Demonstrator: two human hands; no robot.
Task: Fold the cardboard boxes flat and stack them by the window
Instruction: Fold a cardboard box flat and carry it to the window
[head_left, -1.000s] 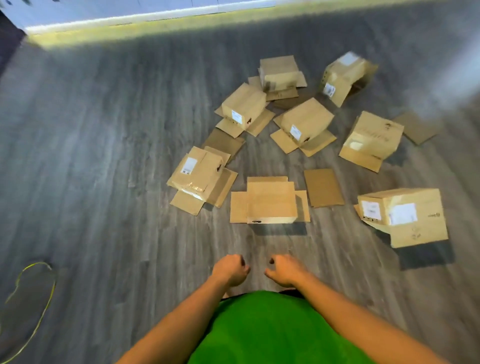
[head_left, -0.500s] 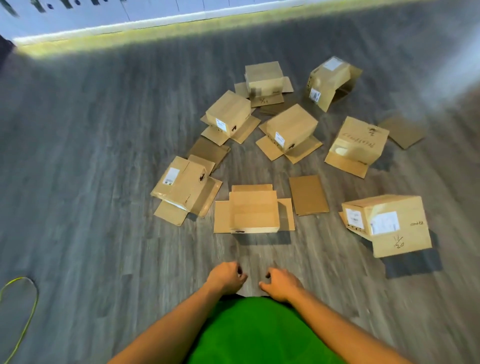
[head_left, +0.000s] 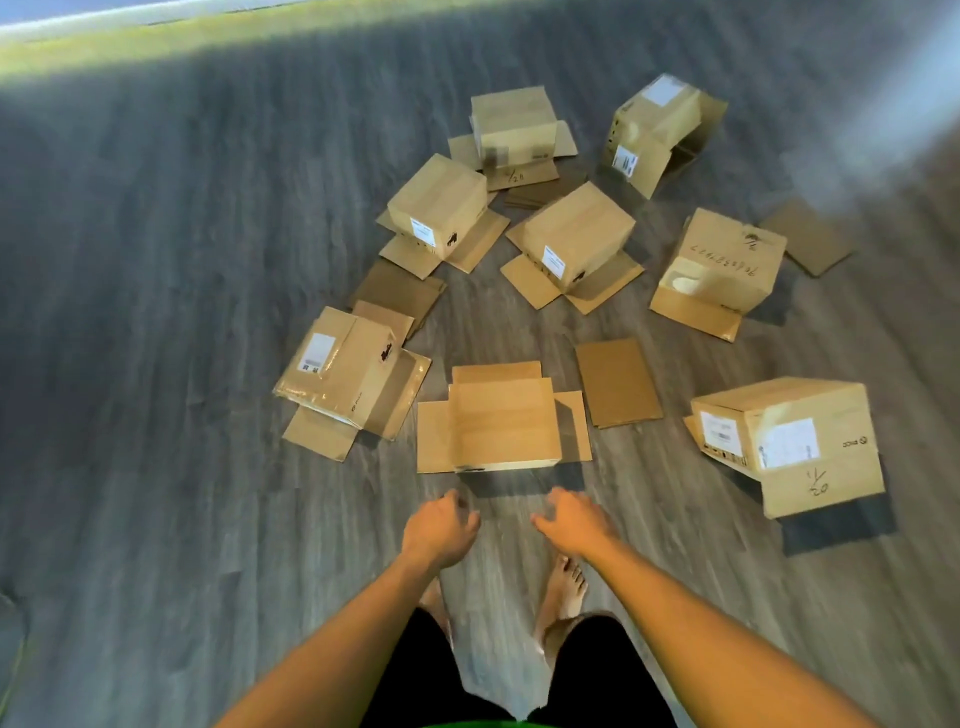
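Note:
Several brown cardboard boxes lie scattered on the grey wood floor. The nearest box (head_left: 503, 421) sits straight ahead with its four flaps splayed flat. A labelled box (head_left: 343, 366) lies to its left, and a larger labelled box (head_left: 789, 439) to its right. My left hand (head_left: 440, 530) and my right hand (head_left: 571, 522) hover side by side just short of the nearest box, fingers loosely curled, holding nothing and touching no box.
Flat cardboard sheets lie among the boxes, one (head_left: 618, 382) right of the nearest box, one (head_left: 808, 236) at far right. More boxes (head_left: 571, 234) stand behind. My bare feet (head_left: 566, 582) stand below my hands. A bright strip (head_left: 156, 36) runs along the far wall.
The view has closed in on the boxes and tilted down, so my feet now show. Both hands have reached forward towards the nearest box and their fingers have loosened.

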